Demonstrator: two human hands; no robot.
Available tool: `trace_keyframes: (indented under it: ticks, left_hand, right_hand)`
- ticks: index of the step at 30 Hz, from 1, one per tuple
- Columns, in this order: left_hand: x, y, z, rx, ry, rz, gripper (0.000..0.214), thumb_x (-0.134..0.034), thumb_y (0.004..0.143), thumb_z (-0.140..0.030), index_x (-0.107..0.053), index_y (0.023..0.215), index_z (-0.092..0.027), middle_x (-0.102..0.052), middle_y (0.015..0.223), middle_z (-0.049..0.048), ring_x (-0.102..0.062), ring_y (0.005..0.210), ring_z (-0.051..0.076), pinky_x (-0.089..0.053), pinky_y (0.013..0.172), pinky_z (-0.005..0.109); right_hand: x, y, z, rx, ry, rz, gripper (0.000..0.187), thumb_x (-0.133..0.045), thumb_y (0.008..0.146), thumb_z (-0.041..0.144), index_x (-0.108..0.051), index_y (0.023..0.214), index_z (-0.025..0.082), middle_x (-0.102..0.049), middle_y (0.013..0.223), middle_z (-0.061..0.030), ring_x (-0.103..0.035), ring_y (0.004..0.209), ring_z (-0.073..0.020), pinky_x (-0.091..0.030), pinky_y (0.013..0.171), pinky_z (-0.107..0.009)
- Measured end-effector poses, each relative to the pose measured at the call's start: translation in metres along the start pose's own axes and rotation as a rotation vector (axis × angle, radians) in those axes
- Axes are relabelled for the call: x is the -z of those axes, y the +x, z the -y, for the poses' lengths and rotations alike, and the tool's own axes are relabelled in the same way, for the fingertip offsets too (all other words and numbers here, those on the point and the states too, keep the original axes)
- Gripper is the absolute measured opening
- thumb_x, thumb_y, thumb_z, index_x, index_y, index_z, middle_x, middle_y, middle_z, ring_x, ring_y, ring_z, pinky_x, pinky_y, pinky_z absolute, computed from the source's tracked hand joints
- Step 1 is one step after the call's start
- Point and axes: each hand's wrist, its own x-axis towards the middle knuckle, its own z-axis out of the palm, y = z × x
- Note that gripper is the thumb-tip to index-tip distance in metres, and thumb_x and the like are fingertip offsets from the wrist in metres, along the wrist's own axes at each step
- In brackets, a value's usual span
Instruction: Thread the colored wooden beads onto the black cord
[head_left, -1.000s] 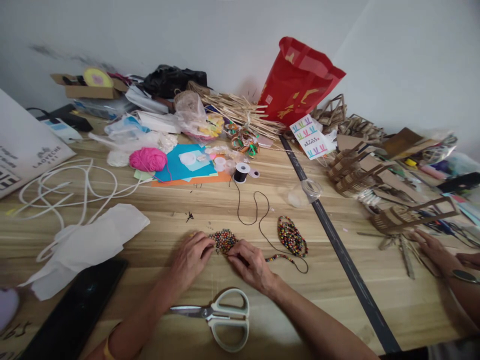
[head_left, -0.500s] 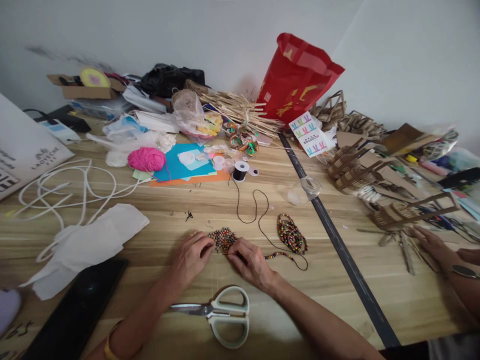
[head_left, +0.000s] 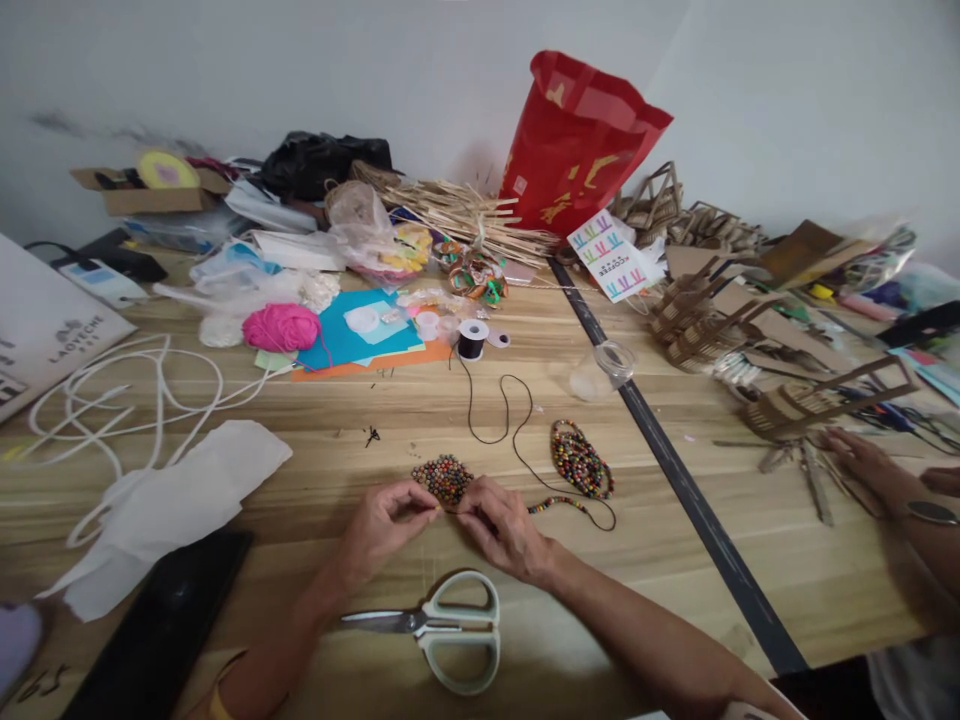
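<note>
My left hand (head_left: 384,528) pinches a tiny bead between thumb and forefinger, at the near edge of a pile of multicoloured beads (head_left: 442,477). Opposite it, my right hand (head_left: 504,528) is closed on the black cord (head_left: 523,455), with the cord's tip toward the left fingertips. From behind the right hand runs a short row of strung beads (head_left: 559,502) on that cord. A coiled bead string (head_left: 577,462) lies beyond it. The cord leads back to a black-and-white spool (head_left: 472,345). Scissors with pale handles (head_left: 457,628) lie nearer than both hands.
At left are white paper (head_left: 176,510), white rope (head_left: 214,390) and a dark flat object (head_left: 161,620). Pink yarn (head_left: 280,328), blue sheets (head_left: 360,330) and a red bag (head_left: 581,150) stand behind. A co-worker's hand (head_left: 862,465) rests at right by small woven baskets (head_left: 787,410).
My left hand has moved from the bead pile's left edge toward the right fingertips, with a bead in its pinch. My right hand stays about where it was. The view has shifted slightly.
</note>
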Motion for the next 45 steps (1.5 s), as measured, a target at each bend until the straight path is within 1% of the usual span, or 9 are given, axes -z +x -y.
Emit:
trace_keyframes:
  ticks: [5,13,20,26,45]
  left_hand:
    - [0.0,0.0,-0.002,0.029,-0.027,0.031,0.009,-0.065,0.066,-0.023,-0.066,0.069,-0.015,-0.07,0.067,0.0037,-0.064,0.065,0.016,-0.052,0.065,0.026]
    - [-0.001,0.0,0.005,0.031,-0.041,0.049,0.009,-0.065,0.067,-0.023,-0.066,0.071,-0.015,-0.07,0.068,0.0032,-0.064,0.064,0.017,-0.052,0.064,0.027]
    - [-0.001,0.0,0.002,0.042,-0.04,0.069,0.009,-0.065,0.067,-0.022,-0.066,0.071,-0.014,-0.069,0.067,0.0033,-0.063,0.064,0.016,-0.051,0.064,0.026]
    - [-0.001,0.0,0.004,0.032,-0.042,0.077,0.009,-0.065,0.066,-0.022,-0.067,0.07,-0.014,-0.069,0.066,0.0032,-0.062,0.063,0.016,-0.05,0.063,0.026]
    - [-0.002,0.0,0.008,0.01,-0.002,0.1,0.008,-0.064,0.068,-0.021,-0.067,0.071,-0.014,-0.069,0.069,0.0032,-0.063,0.066,0.017,-0.051,0.067,0.027]
  right_hand:
    - [0.001,0.0,0.001,0.034,-0.03,0.022,0.011,-0.043,0.093,0.018,-0.051,0.087,0.017,-0.056,0.079,-0.0058,-0.051,0.075,-0.0161,-0.043,0.066,-0.026]
    - [0.001,-0.002,0.0,0.044,-0.062,0.038,0.008,-0.043,0.093,0.017,-0.05,0.09,0.018,-0.058,0.082,-0.0064,-0.052,0.076,-0.0167,-0.043,0.065,-0.026]
    - [0.0,-0.002,-0.001,0.048,-0.065,0.033,0.007,-0.044,0.093,0.016,-0.05,0.09,0.018,-0.057,0.082,-0.0061,-0.052,0.075,-0.0162,-0.043,0.065,-0.025]
    - [-0.001,-0.003,-0.003,0.062,-0.064,0.042,0.008,-0.044,0.093,0.016,-0.05,0.09,0.018,-0.058,0.083,-0.0062,-0.052,0.076,-0.0162,-0.043,0.066,-0.025]
    - [-0.002,-0.004,-0.003,0.064,-0.07,0.066,0.008,-0.043,0.094,0.018,-0.05,0.09,0.018,-0.058,0.083,-0.0065,-0.053,0.076,-0.0166,-0.044,0.066,-0.026]
